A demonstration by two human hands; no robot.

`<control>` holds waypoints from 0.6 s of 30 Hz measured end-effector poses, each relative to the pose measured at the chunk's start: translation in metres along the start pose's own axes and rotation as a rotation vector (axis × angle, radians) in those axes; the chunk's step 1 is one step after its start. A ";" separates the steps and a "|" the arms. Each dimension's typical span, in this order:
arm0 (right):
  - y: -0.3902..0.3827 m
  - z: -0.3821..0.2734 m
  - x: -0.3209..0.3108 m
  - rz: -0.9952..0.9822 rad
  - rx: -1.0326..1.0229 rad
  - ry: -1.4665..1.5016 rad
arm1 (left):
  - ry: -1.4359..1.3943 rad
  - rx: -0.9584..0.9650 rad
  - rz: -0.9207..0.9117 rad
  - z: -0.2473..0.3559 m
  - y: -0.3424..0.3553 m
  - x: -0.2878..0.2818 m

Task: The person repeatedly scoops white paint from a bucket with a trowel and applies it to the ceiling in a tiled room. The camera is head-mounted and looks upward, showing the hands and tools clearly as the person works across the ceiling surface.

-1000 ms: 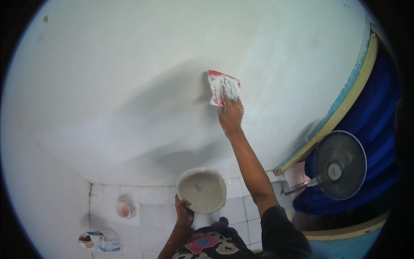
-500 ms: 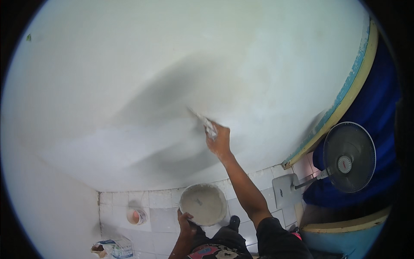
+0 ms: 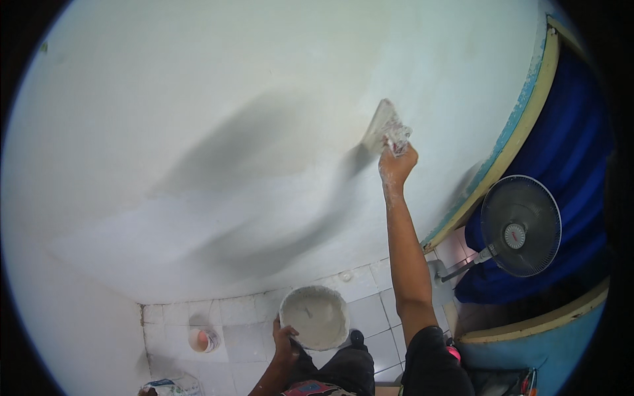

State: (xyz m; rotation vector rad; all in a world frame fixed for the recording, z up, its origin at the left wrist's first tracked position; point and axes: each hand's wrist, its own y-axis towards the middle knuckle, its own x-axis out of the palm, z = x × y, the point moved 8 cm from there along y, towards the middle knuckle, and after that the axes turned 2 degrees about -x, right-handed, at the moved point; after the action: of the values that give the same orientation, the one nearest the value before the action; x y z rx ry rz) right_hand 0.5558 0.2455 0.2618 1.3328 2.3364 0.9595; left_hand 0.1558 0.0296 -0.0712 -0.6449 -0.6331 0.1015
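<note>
My right hand is closed round the handle of a plaster-smeared putty knife, whose wide blade lies on or close to the white wall. Low in front of me, my left hand grips the rim of a round bucket. Grey-white putty fills much of the bucket, and a small mark shows in its surface. White smears coat the right wrist. Shadows of my arm and the knife fall across the wall.
At the right stands a fan before a blue curtain, beside a yellow-and-blue door frame. A small tub and a crumpled bag rest on the white tiled floor at lower left.
My right hand has swung up and to the right along the wall with the putty knife, and the blade now shows broadside. My left hand still holds the bucket.
</note>
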 end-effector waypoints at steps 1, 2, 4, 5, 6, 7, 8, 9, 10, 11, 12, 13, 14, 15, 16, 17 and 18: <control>0.009 -0.031 -0.003 0.031 -0.094 0.006 | 0.005 -0.006 0.001 -0.002 0.000 -0.002; 0.021 -0.063 -0.001 0.061 -0.187 0.015 | -0.004 -0.002 0.018 -0.003 -0.002 -0.003; 0.046 -0.127 0.020 0.060 -0.409 -0.029 | -0.021 0.007 0.050 -0.002 -0.007 -0.001; 0.054 -0.152 0.037 -0.047 -0.452 -0.119 | -0.051 0.016 0.042 -0.006 -0.006 0.000; 0.060 -0.168 0.057 -0.140 -0.582 -0.279 | -0.074 0.022 0.039 -0.013 -0.005 -0.002; 0.058 -0.182 0.075 -0.138 -0.713 -0.375 | -0.099 0.029 0.035 -0.020 -0.005 -0.002; 0.055 -0.194 0.094 -0.132 -0.848 -0.470 | -0.103 0.027 0.038 -0.026 -0.005 0.000; 0.055 -0.179 0.122 -0.227 -0.882 -0.625 | -0.108 0.030 0.041 -0.030 -0.004 0.002; 0.048 -0.175 0.136 -0.292 -0.816 -0.617 | -0.121 0.040 0.056 -0.033 -0.005 0.001; 0.038 -0.170 0.143 -0.356 -0.751 -0.610 | -0.118 0.029 0.094 -0.039 -0.008 0.001; 0.028 -0.165 0.146 -0.386 -0.766 -0.622 | -0.109 0.023 0.134 -0.043 -0.013 -0.001; 0.016 -0.153 0.144 -0.419 -0.774 -0.640 | -0.094 0.009 0.176 -0.049 -0.017 -0.005; 0.003 -0.142 0.143 -0.450 -0.782 -0.659 | -0.115 0.014 0.179 -0.055 -0.018 -0.007; -0.011 -0.128 0.138 -0.477 -0.786 -0.653 | -0.131 0.013 0.182 -0.062 -0.019 -0.011; -0.025 -0.115 0.135 -0.509 -0.798 -0.653 | -0.153 0.006 0.180 -0.069 -0.020 -0.010; -0.037 -0.102 0.132 -0.539 -0.809 -0.654 | -0.144 0.003 0.173 -0.072 -0.021 -0.009; -0.046 -0.098 0.126 -0.559 -0.802 -0.640 | -0.137 0.007 0.162 -0.070 -0.022 -0.004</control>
State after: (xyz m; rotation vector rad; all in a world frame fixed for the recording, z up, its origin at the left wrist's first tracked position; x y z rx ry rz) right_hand 0.4059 0.2952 0.3131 0.5006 1.4418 0.9335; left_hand 0.1910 -0.0267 -0.1039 -0.6863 -0.7118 0.3007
